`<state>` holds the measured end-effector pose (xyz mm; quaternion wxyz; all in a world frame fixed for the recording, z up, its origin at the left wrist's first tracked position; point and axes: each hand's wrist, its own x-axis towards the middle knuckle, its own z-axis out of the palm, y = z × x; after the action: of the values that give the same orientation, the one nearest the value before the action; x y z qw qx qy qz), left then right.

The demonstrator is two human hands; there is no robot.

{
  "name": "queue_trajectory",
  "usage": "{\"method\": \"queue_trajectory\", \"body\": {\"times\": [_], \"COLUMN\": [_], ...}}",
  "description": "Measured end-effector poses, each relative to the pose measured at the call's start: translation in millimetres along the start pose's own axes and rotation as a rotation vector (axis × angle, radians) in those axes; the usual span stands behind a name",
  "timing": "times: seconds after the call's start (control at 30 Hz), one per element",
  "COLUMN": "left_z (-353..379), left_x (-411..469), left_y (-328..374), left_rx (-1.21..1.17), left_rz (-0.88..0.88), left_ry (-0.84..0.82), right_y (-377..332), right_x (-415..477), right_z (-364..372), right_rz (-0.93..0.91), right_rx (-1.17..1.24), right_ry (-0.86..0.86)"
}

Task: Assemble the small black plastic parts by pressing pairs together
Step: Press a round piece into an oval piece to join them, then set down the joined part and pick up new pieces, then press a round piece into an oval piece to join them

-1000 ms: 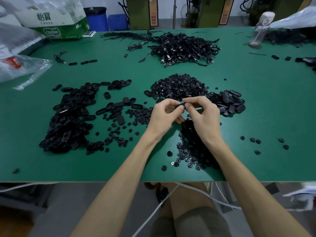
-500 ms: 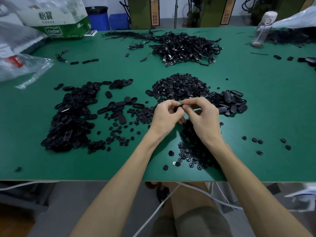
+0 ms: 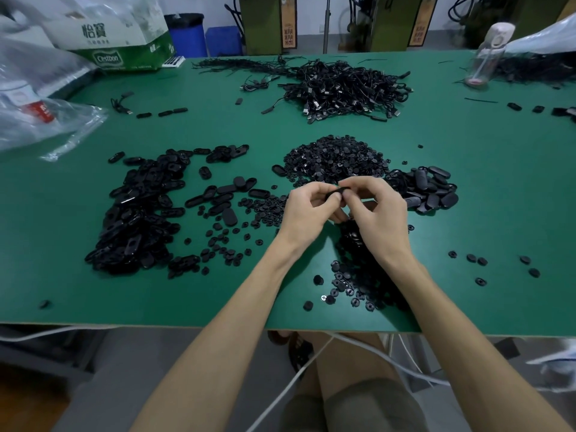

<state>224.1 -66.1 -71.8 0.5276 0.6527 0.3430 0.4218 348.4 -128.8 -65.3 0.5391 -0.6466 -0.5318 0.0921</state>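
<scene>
Your left hand (image 3: 307, 210) and right hand (image 3: 378, 210) pinch one small black plastic part (image 3: 336, 192) between them — fingertips meeting. Just beyond them lies a heap of small round black plastic pieces (image 3: 335, 159).

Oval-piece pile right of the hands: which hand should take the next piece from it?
Right, likely. The right hand is next to that oval-piece pile; the left hand would have to reach across it. Both now pinch the same small black part, so either must let go first.

Far-left table corner, white-and-green cardboard carton (image 3: 124, 42): large grey characters "怡寶" on the white upper panel, oval logo "C'estbon" on the green lower band. Orange vertical signs (image 3: 289, 23) behind: print illegible.
</scene>
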Motion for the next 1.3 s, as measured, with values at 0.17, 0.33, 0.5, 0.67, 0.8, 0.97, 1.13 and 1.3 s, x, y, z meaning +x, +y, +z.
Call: {"method": "queue_trajectory", "body": {"times": [0.17, 0.33, 0.5, 0.67, 0.8, 0.97, 1.13, 1.3], "left_z": [-1.6, -2.7, 0.7, -44.1, -117.3, -178.5, -193.3, -186.8], "left_x": [-0.1, 0.3, -0.7, 2.9, 9.2, 2.4, -1.4, -4.9], "left_y": [1.4, -0.9, 5.3, 20.4, 33.9, 52.2, 40.0, 40.5], "left_rx": [-0.029, -0.054, 0.028, 0.468, 1.080, 1.557, 1.537, 1.579], "left_rz": [0.008, -0.021, 0.004, -0.038, -0.218, -0.659, -0.547, -0.456], "left_ry": [0.030, 0.007, 0.051, 0.124, 0.150, -0.033, 0.017, 0.061], "right_y": [-0.4, 0.5, 3.3, 12.9, 13.6, 14.7, 13.0, 9.7], "right_x": [0.2, 0.2, 1.5, 7.9, 7.0, 8.0, 6.4, 3.8], "right_z": [1.3, -0.4, -1.6, -3.9, -1.6, -0.9, 0.0, 1.8], "right_rz": [0.023, 0.040, 0.073, 0.247, 0.298, 0.333, 0.275, 0.132], "right_rx": [0.046, 0.076, 0.088, 0.141, 0.172, 0.179, 0.113, -0.012], "right_ry": [-0.052, -0.025, 0.082, 0.194, 0.173, 0.130, 0.136, 0.012]}}
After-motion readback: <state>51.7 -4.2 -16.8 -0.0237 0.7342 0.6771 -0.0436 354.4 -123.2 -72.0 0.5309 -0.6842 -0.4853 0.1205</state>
